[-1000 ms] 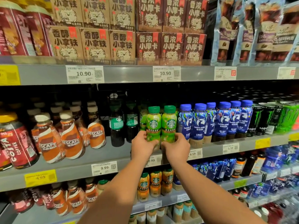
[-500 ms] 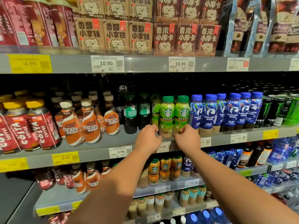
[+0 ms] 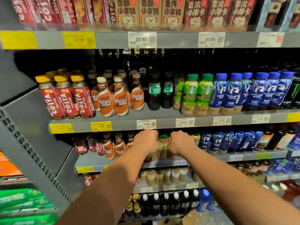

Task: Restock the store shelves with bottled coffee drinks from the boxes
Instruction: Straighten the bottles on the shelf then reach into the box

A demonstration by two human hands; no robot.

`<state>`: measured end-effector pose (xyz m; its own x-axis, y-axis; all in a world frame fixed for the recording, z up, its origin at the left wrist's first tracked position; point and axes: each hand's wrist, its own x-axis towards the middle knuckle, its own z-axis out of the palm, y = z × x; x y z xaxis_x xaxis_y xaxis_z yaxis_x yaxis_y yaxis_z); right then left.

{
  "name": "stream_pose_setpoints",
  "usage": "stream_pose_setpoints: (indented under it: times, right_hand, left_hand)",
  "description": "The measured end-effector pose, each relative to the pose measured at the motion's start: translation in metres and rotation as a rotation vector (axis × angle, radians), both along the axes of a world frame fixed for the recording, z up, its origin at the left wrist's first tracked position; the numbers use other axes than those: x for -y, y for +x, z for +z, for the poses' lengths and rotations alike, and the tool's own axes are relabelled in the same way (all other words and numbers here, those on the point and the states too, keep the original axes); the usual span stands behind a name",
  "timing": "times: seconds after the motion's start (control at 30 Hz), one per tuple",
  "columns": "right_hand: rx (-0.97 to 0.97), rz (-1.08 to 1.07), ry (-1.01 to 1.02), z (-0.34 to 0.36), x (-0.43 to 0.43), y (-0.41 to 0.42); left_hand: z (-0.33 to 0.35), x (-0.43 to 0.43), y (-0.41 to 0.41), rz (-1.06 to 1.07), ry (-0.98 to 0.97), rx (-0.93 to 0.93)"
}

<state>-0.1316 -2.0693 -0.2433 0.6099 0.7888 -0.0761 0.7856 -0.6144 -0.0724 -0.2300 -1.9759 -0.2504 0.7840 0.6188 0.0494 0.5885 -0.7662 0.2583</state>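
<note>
Grey store shelves carry rows of drinks. On the shelf under the 9.99 tag, the coffee bottles stand upright in a row, long axis vertical and caps up. The left hand and right hand reach in side by side, fingers curled over the tops of these bottles and gripping them. One green cap shows between the hands. Nescafé bottles stand just left on the same shelf.
</note>
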Motion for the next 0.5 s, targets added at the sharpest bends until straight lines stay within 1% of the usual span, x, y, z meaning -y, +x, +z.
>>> stream_pose_setpoints:
  times: [0.17, 0.27, 0.4, 0.5]
  right_hand:
    - [-0.03, 0.058, 0.008, -0.006, 0.025, -0.023]
    - [-0.074, 0.095, 0.01, -0.016, 0.042, -0.037]
    - [-0.144, 0.19, -0.009, -0.041, 0.06, -0.064]
    - [-0.192, 0.253, -0.046, -0.067, 0.077, -0.091]
  left_hand:
    - [-0.007, 0.036, -0.034, 0.104, 0.011, -0.076]
    - [-0.018, 0.064, -0.057, 0.163, -0.02, -0.157]
    - [-0.036, 0.099, -0.092, 0.232, -0.063, -0.259]
    - [-0.055, 0.122, -0.118, 0.291, -0.092, -0.301]
